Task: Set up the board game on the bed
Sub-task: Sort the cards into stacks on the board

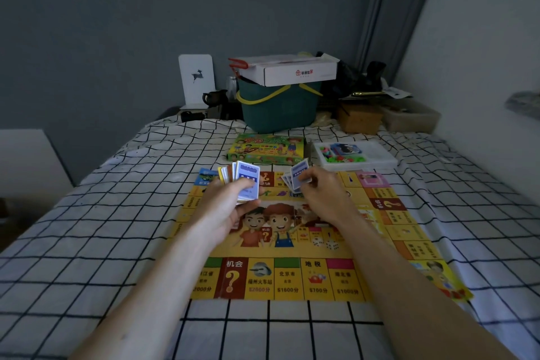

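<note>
A yellow game board [292,278] lies flat on the checked bed sheet [87,242]. My left hand [230,204] grips a fanned stack of cards [244,181] above the board's far left part. My right hand [324,190] pinches a single blue-and-white card [299,174] over a few similar cards [285,180] spread on the board's far edge. Beyond the board sit the green game box [266,147] and a clear plastic tray [377,155] of small coloured pieces.
At the head of the bed stand a green basket [277,108] with a white carton [292,71] on top, a white deer card [196,79], a dark teapot [214,98], and brown boxes [359,118]. A white wall runs along the right.
</note>
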